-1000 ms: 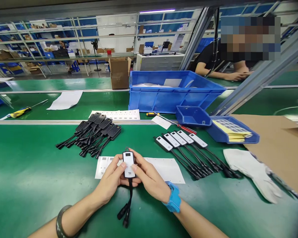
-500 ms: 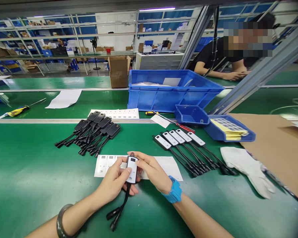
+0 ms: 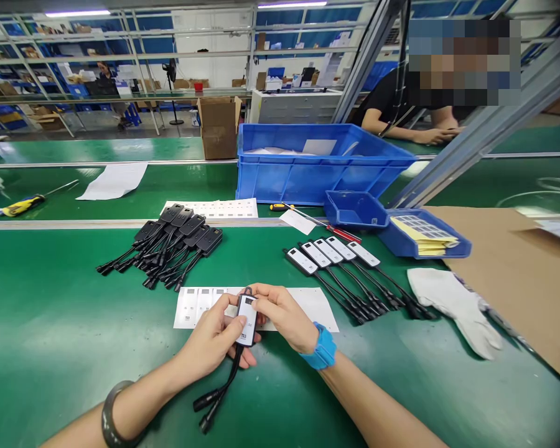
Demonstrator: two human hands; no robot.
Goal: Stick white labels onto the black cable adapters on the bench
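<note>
Between my two hands is a small black controller (image 3: 247, 323) with a white label on its face and two black cable ends hanging toward me. My left hand (image 3: 214, 333) is closed on its left side, thumb on the label. My right hand (image 3: 282, 314) grips its upper right, the thumb pressing near the dark window of the label. Under my hands lies a white label sheet (image 3: 193, 308), partly covered. To the right rests a row of labelled controllers (image 3: 329, 251) with cables. A pile of black controllers (image 3: 182, 230) showing no white labels lies to the left.
A large blue bin (image 3: 298, 177) stands behind, with small blue trays (image 3: 357, 211) in front of it. White gloves (image 3: 448, 305) and a cardboard sheet (image 3: 508, 267) lie at right. Screwdrivers (image 3: 25, 204) rest farther back. Another person (image 3: 396, 112) sits across the bench beyond a metal post.
The camera view has shifted slightly. My right thumb has moved a little across the label's top, near the dark window; both hands keep hold of the controller.
</note>
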